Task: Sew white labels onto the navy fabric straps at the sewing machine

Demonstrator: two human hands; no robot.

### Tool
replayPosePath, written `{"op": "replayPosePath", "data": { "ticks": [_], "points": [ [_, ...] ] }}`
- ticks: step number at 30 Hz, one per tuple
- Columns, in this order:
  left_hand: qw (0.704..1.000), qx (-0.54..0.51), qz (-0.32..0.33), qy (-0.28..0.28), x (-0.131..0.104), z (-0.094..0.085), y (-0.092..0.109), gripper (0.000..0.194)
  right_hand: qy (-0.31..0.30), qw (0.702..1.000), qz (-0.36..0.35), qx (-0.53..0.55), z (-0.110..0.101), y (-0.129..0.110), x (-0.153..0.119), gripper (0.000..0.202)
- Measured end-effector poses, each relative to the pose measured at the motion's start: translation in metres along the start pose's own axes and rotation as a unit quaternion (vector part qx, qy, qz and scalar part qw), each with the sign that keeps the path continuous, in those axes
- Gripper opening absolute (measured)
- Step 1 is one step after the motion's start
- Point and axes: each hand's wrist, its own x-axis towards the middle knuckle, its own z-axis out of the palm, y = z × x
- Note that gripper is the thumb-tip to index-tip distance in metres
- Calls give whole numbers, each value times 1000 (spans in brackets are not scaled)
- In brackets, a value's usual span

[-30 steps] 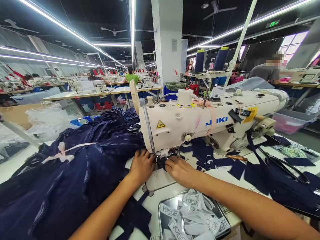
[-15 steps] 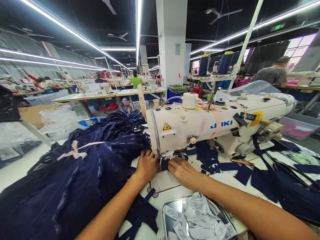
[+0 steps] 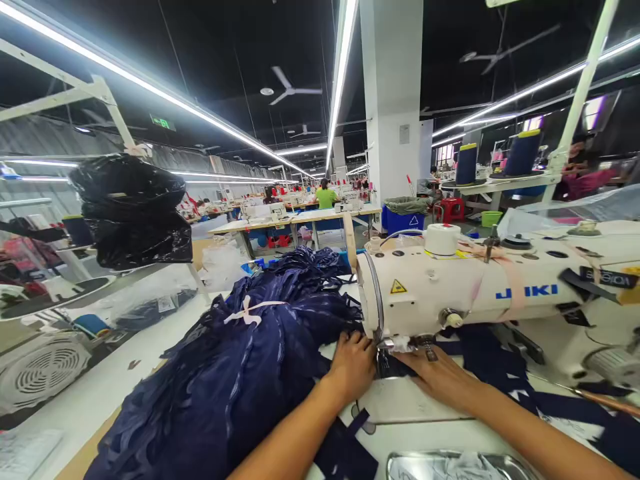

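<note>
A small dark fabric piece (image 3: 393, 365) is located on the smooth, pale bed plate (image 3: 410, 400), beneath the needle end of the cream-coloured sewing machine (image 3: 480, 287). The left hand (image 3: 354, 365) is placed just beside the needle area, with its fingers bent toward the left edge of the piece; whether the cloth is pinched cannot be told. The right hand (image 3: 440, 380) is set on the opposite side, with its fingers extended and laid low at the cloth; its fingers are partly covered by the machine parts, so the degree of closure cannot be told. The machine casing is smooth and rounded, and is marked with blue lettering (image 3: 526, 291) and a yellow triangular warning label (image 3: 399, 287). To the left, the white worktable (image 3: 107, 387) is largely covered by a navy fabric heap (image 3: 280, 353), soft and creased, in which long folds and paler, wavy seam lines are seen; a flat, pale pink ribbon (image 3: 247, 311) is knotted around it. Flat, straight-edged navy scraps (image 3: 350, 457) are scattered near the bed plate. White printed labels (image 3: 450, 467) are held in a shiny metal tray (image 3: 391, 459) with rounded corners, cut off by the lower edge of the view.
</note>
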Motion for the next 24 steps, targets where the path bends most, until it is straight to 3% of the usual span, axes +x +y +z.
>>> {"op": "replayPosePath", "data": {
  "ticks": [3, 7, 9, 15, 24],
  "points": [
    [1000, -12, 5, 3, -3, -4, 4, 24, -14, 986, 142, 86, 3, 6, 11, 22],
    [999, -27, 23, 16, -7, -3, 3, 30, -37, 963, 247, 99, 1, 16, 20, 17],
    [998, -4, 40, 48, -7, 0, 0, 30, -37, 954, 281, 101, -3, 17, 23, 14],
    [990, 42, 67, 119, -4, 8, -5, 27, -25, 945, 308, 106, -9, 10, 25, 14],
    [994, 42, 22, 96, -2, 7, -4, 25, -7, 948, 296, 117, -3, 13, 25, 16]
  ]
}}
